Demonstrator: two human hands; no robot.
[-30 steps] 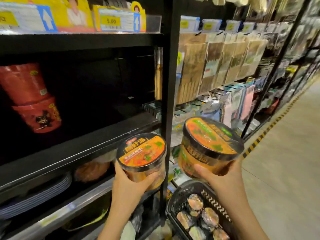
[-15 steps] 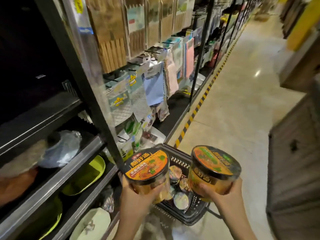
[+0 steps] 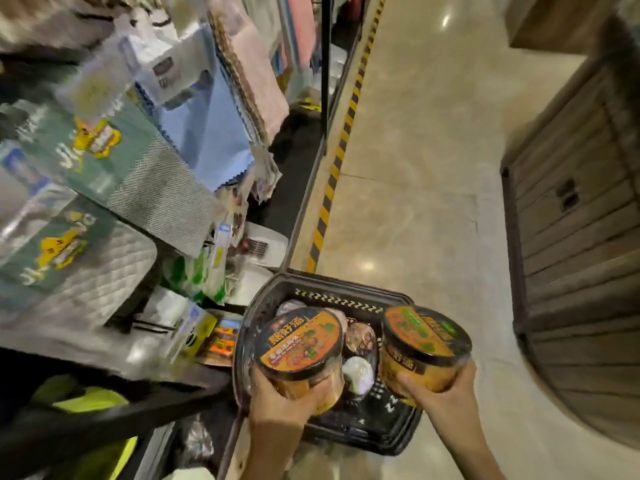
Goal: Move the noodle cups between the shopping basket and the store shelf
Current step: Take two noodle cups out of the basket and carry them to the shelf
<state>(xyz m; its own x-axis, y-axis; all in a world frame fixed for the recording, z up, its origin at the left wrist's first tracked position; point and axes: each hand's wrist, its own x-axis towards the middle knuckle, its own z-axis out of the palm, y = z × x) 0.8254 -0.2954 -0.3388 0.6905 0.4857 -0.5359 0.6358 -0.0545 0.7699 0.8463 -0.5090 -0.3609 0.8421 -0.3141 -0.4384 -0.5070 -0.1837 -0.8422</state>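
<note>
From the head camera, the left hand [image 3: 277, 398] has its fingers curled round the lower wall of a round orange noodle cup with a black rim and printed lid [image 3: 302, 344], and the right hand [image 3: 437, 398] is wrapped the same way under a second orange, black-rimmed noodle cup [image 3: 424, 346]. Both cups hang above the black plastic mesh shopping basket [image 3: 349, 299], which stands on the glossy beige floor [image 3: 415, 168] just beside the foot of the store shelf [image 3: 304, 188].

The step in hand looks like lowering the two cups into the basket. To do it well, I would keep each cup level and bring them down one at a time onto a bare patch of mesh. The small foil-wrapped round packets [image 3: 358, 372] already lying between the cups take up room, so set the cups beside them rather than on top, where they might tip. Let go only once the base rests flat.

Much is unclear. The shelf goods at left are smeared by motion blur. The basket floor under the cups and hands is hidden, so free space cannot be judged. The near rim and any handle are hard to make out, and the lid print is unreadable.
</note>
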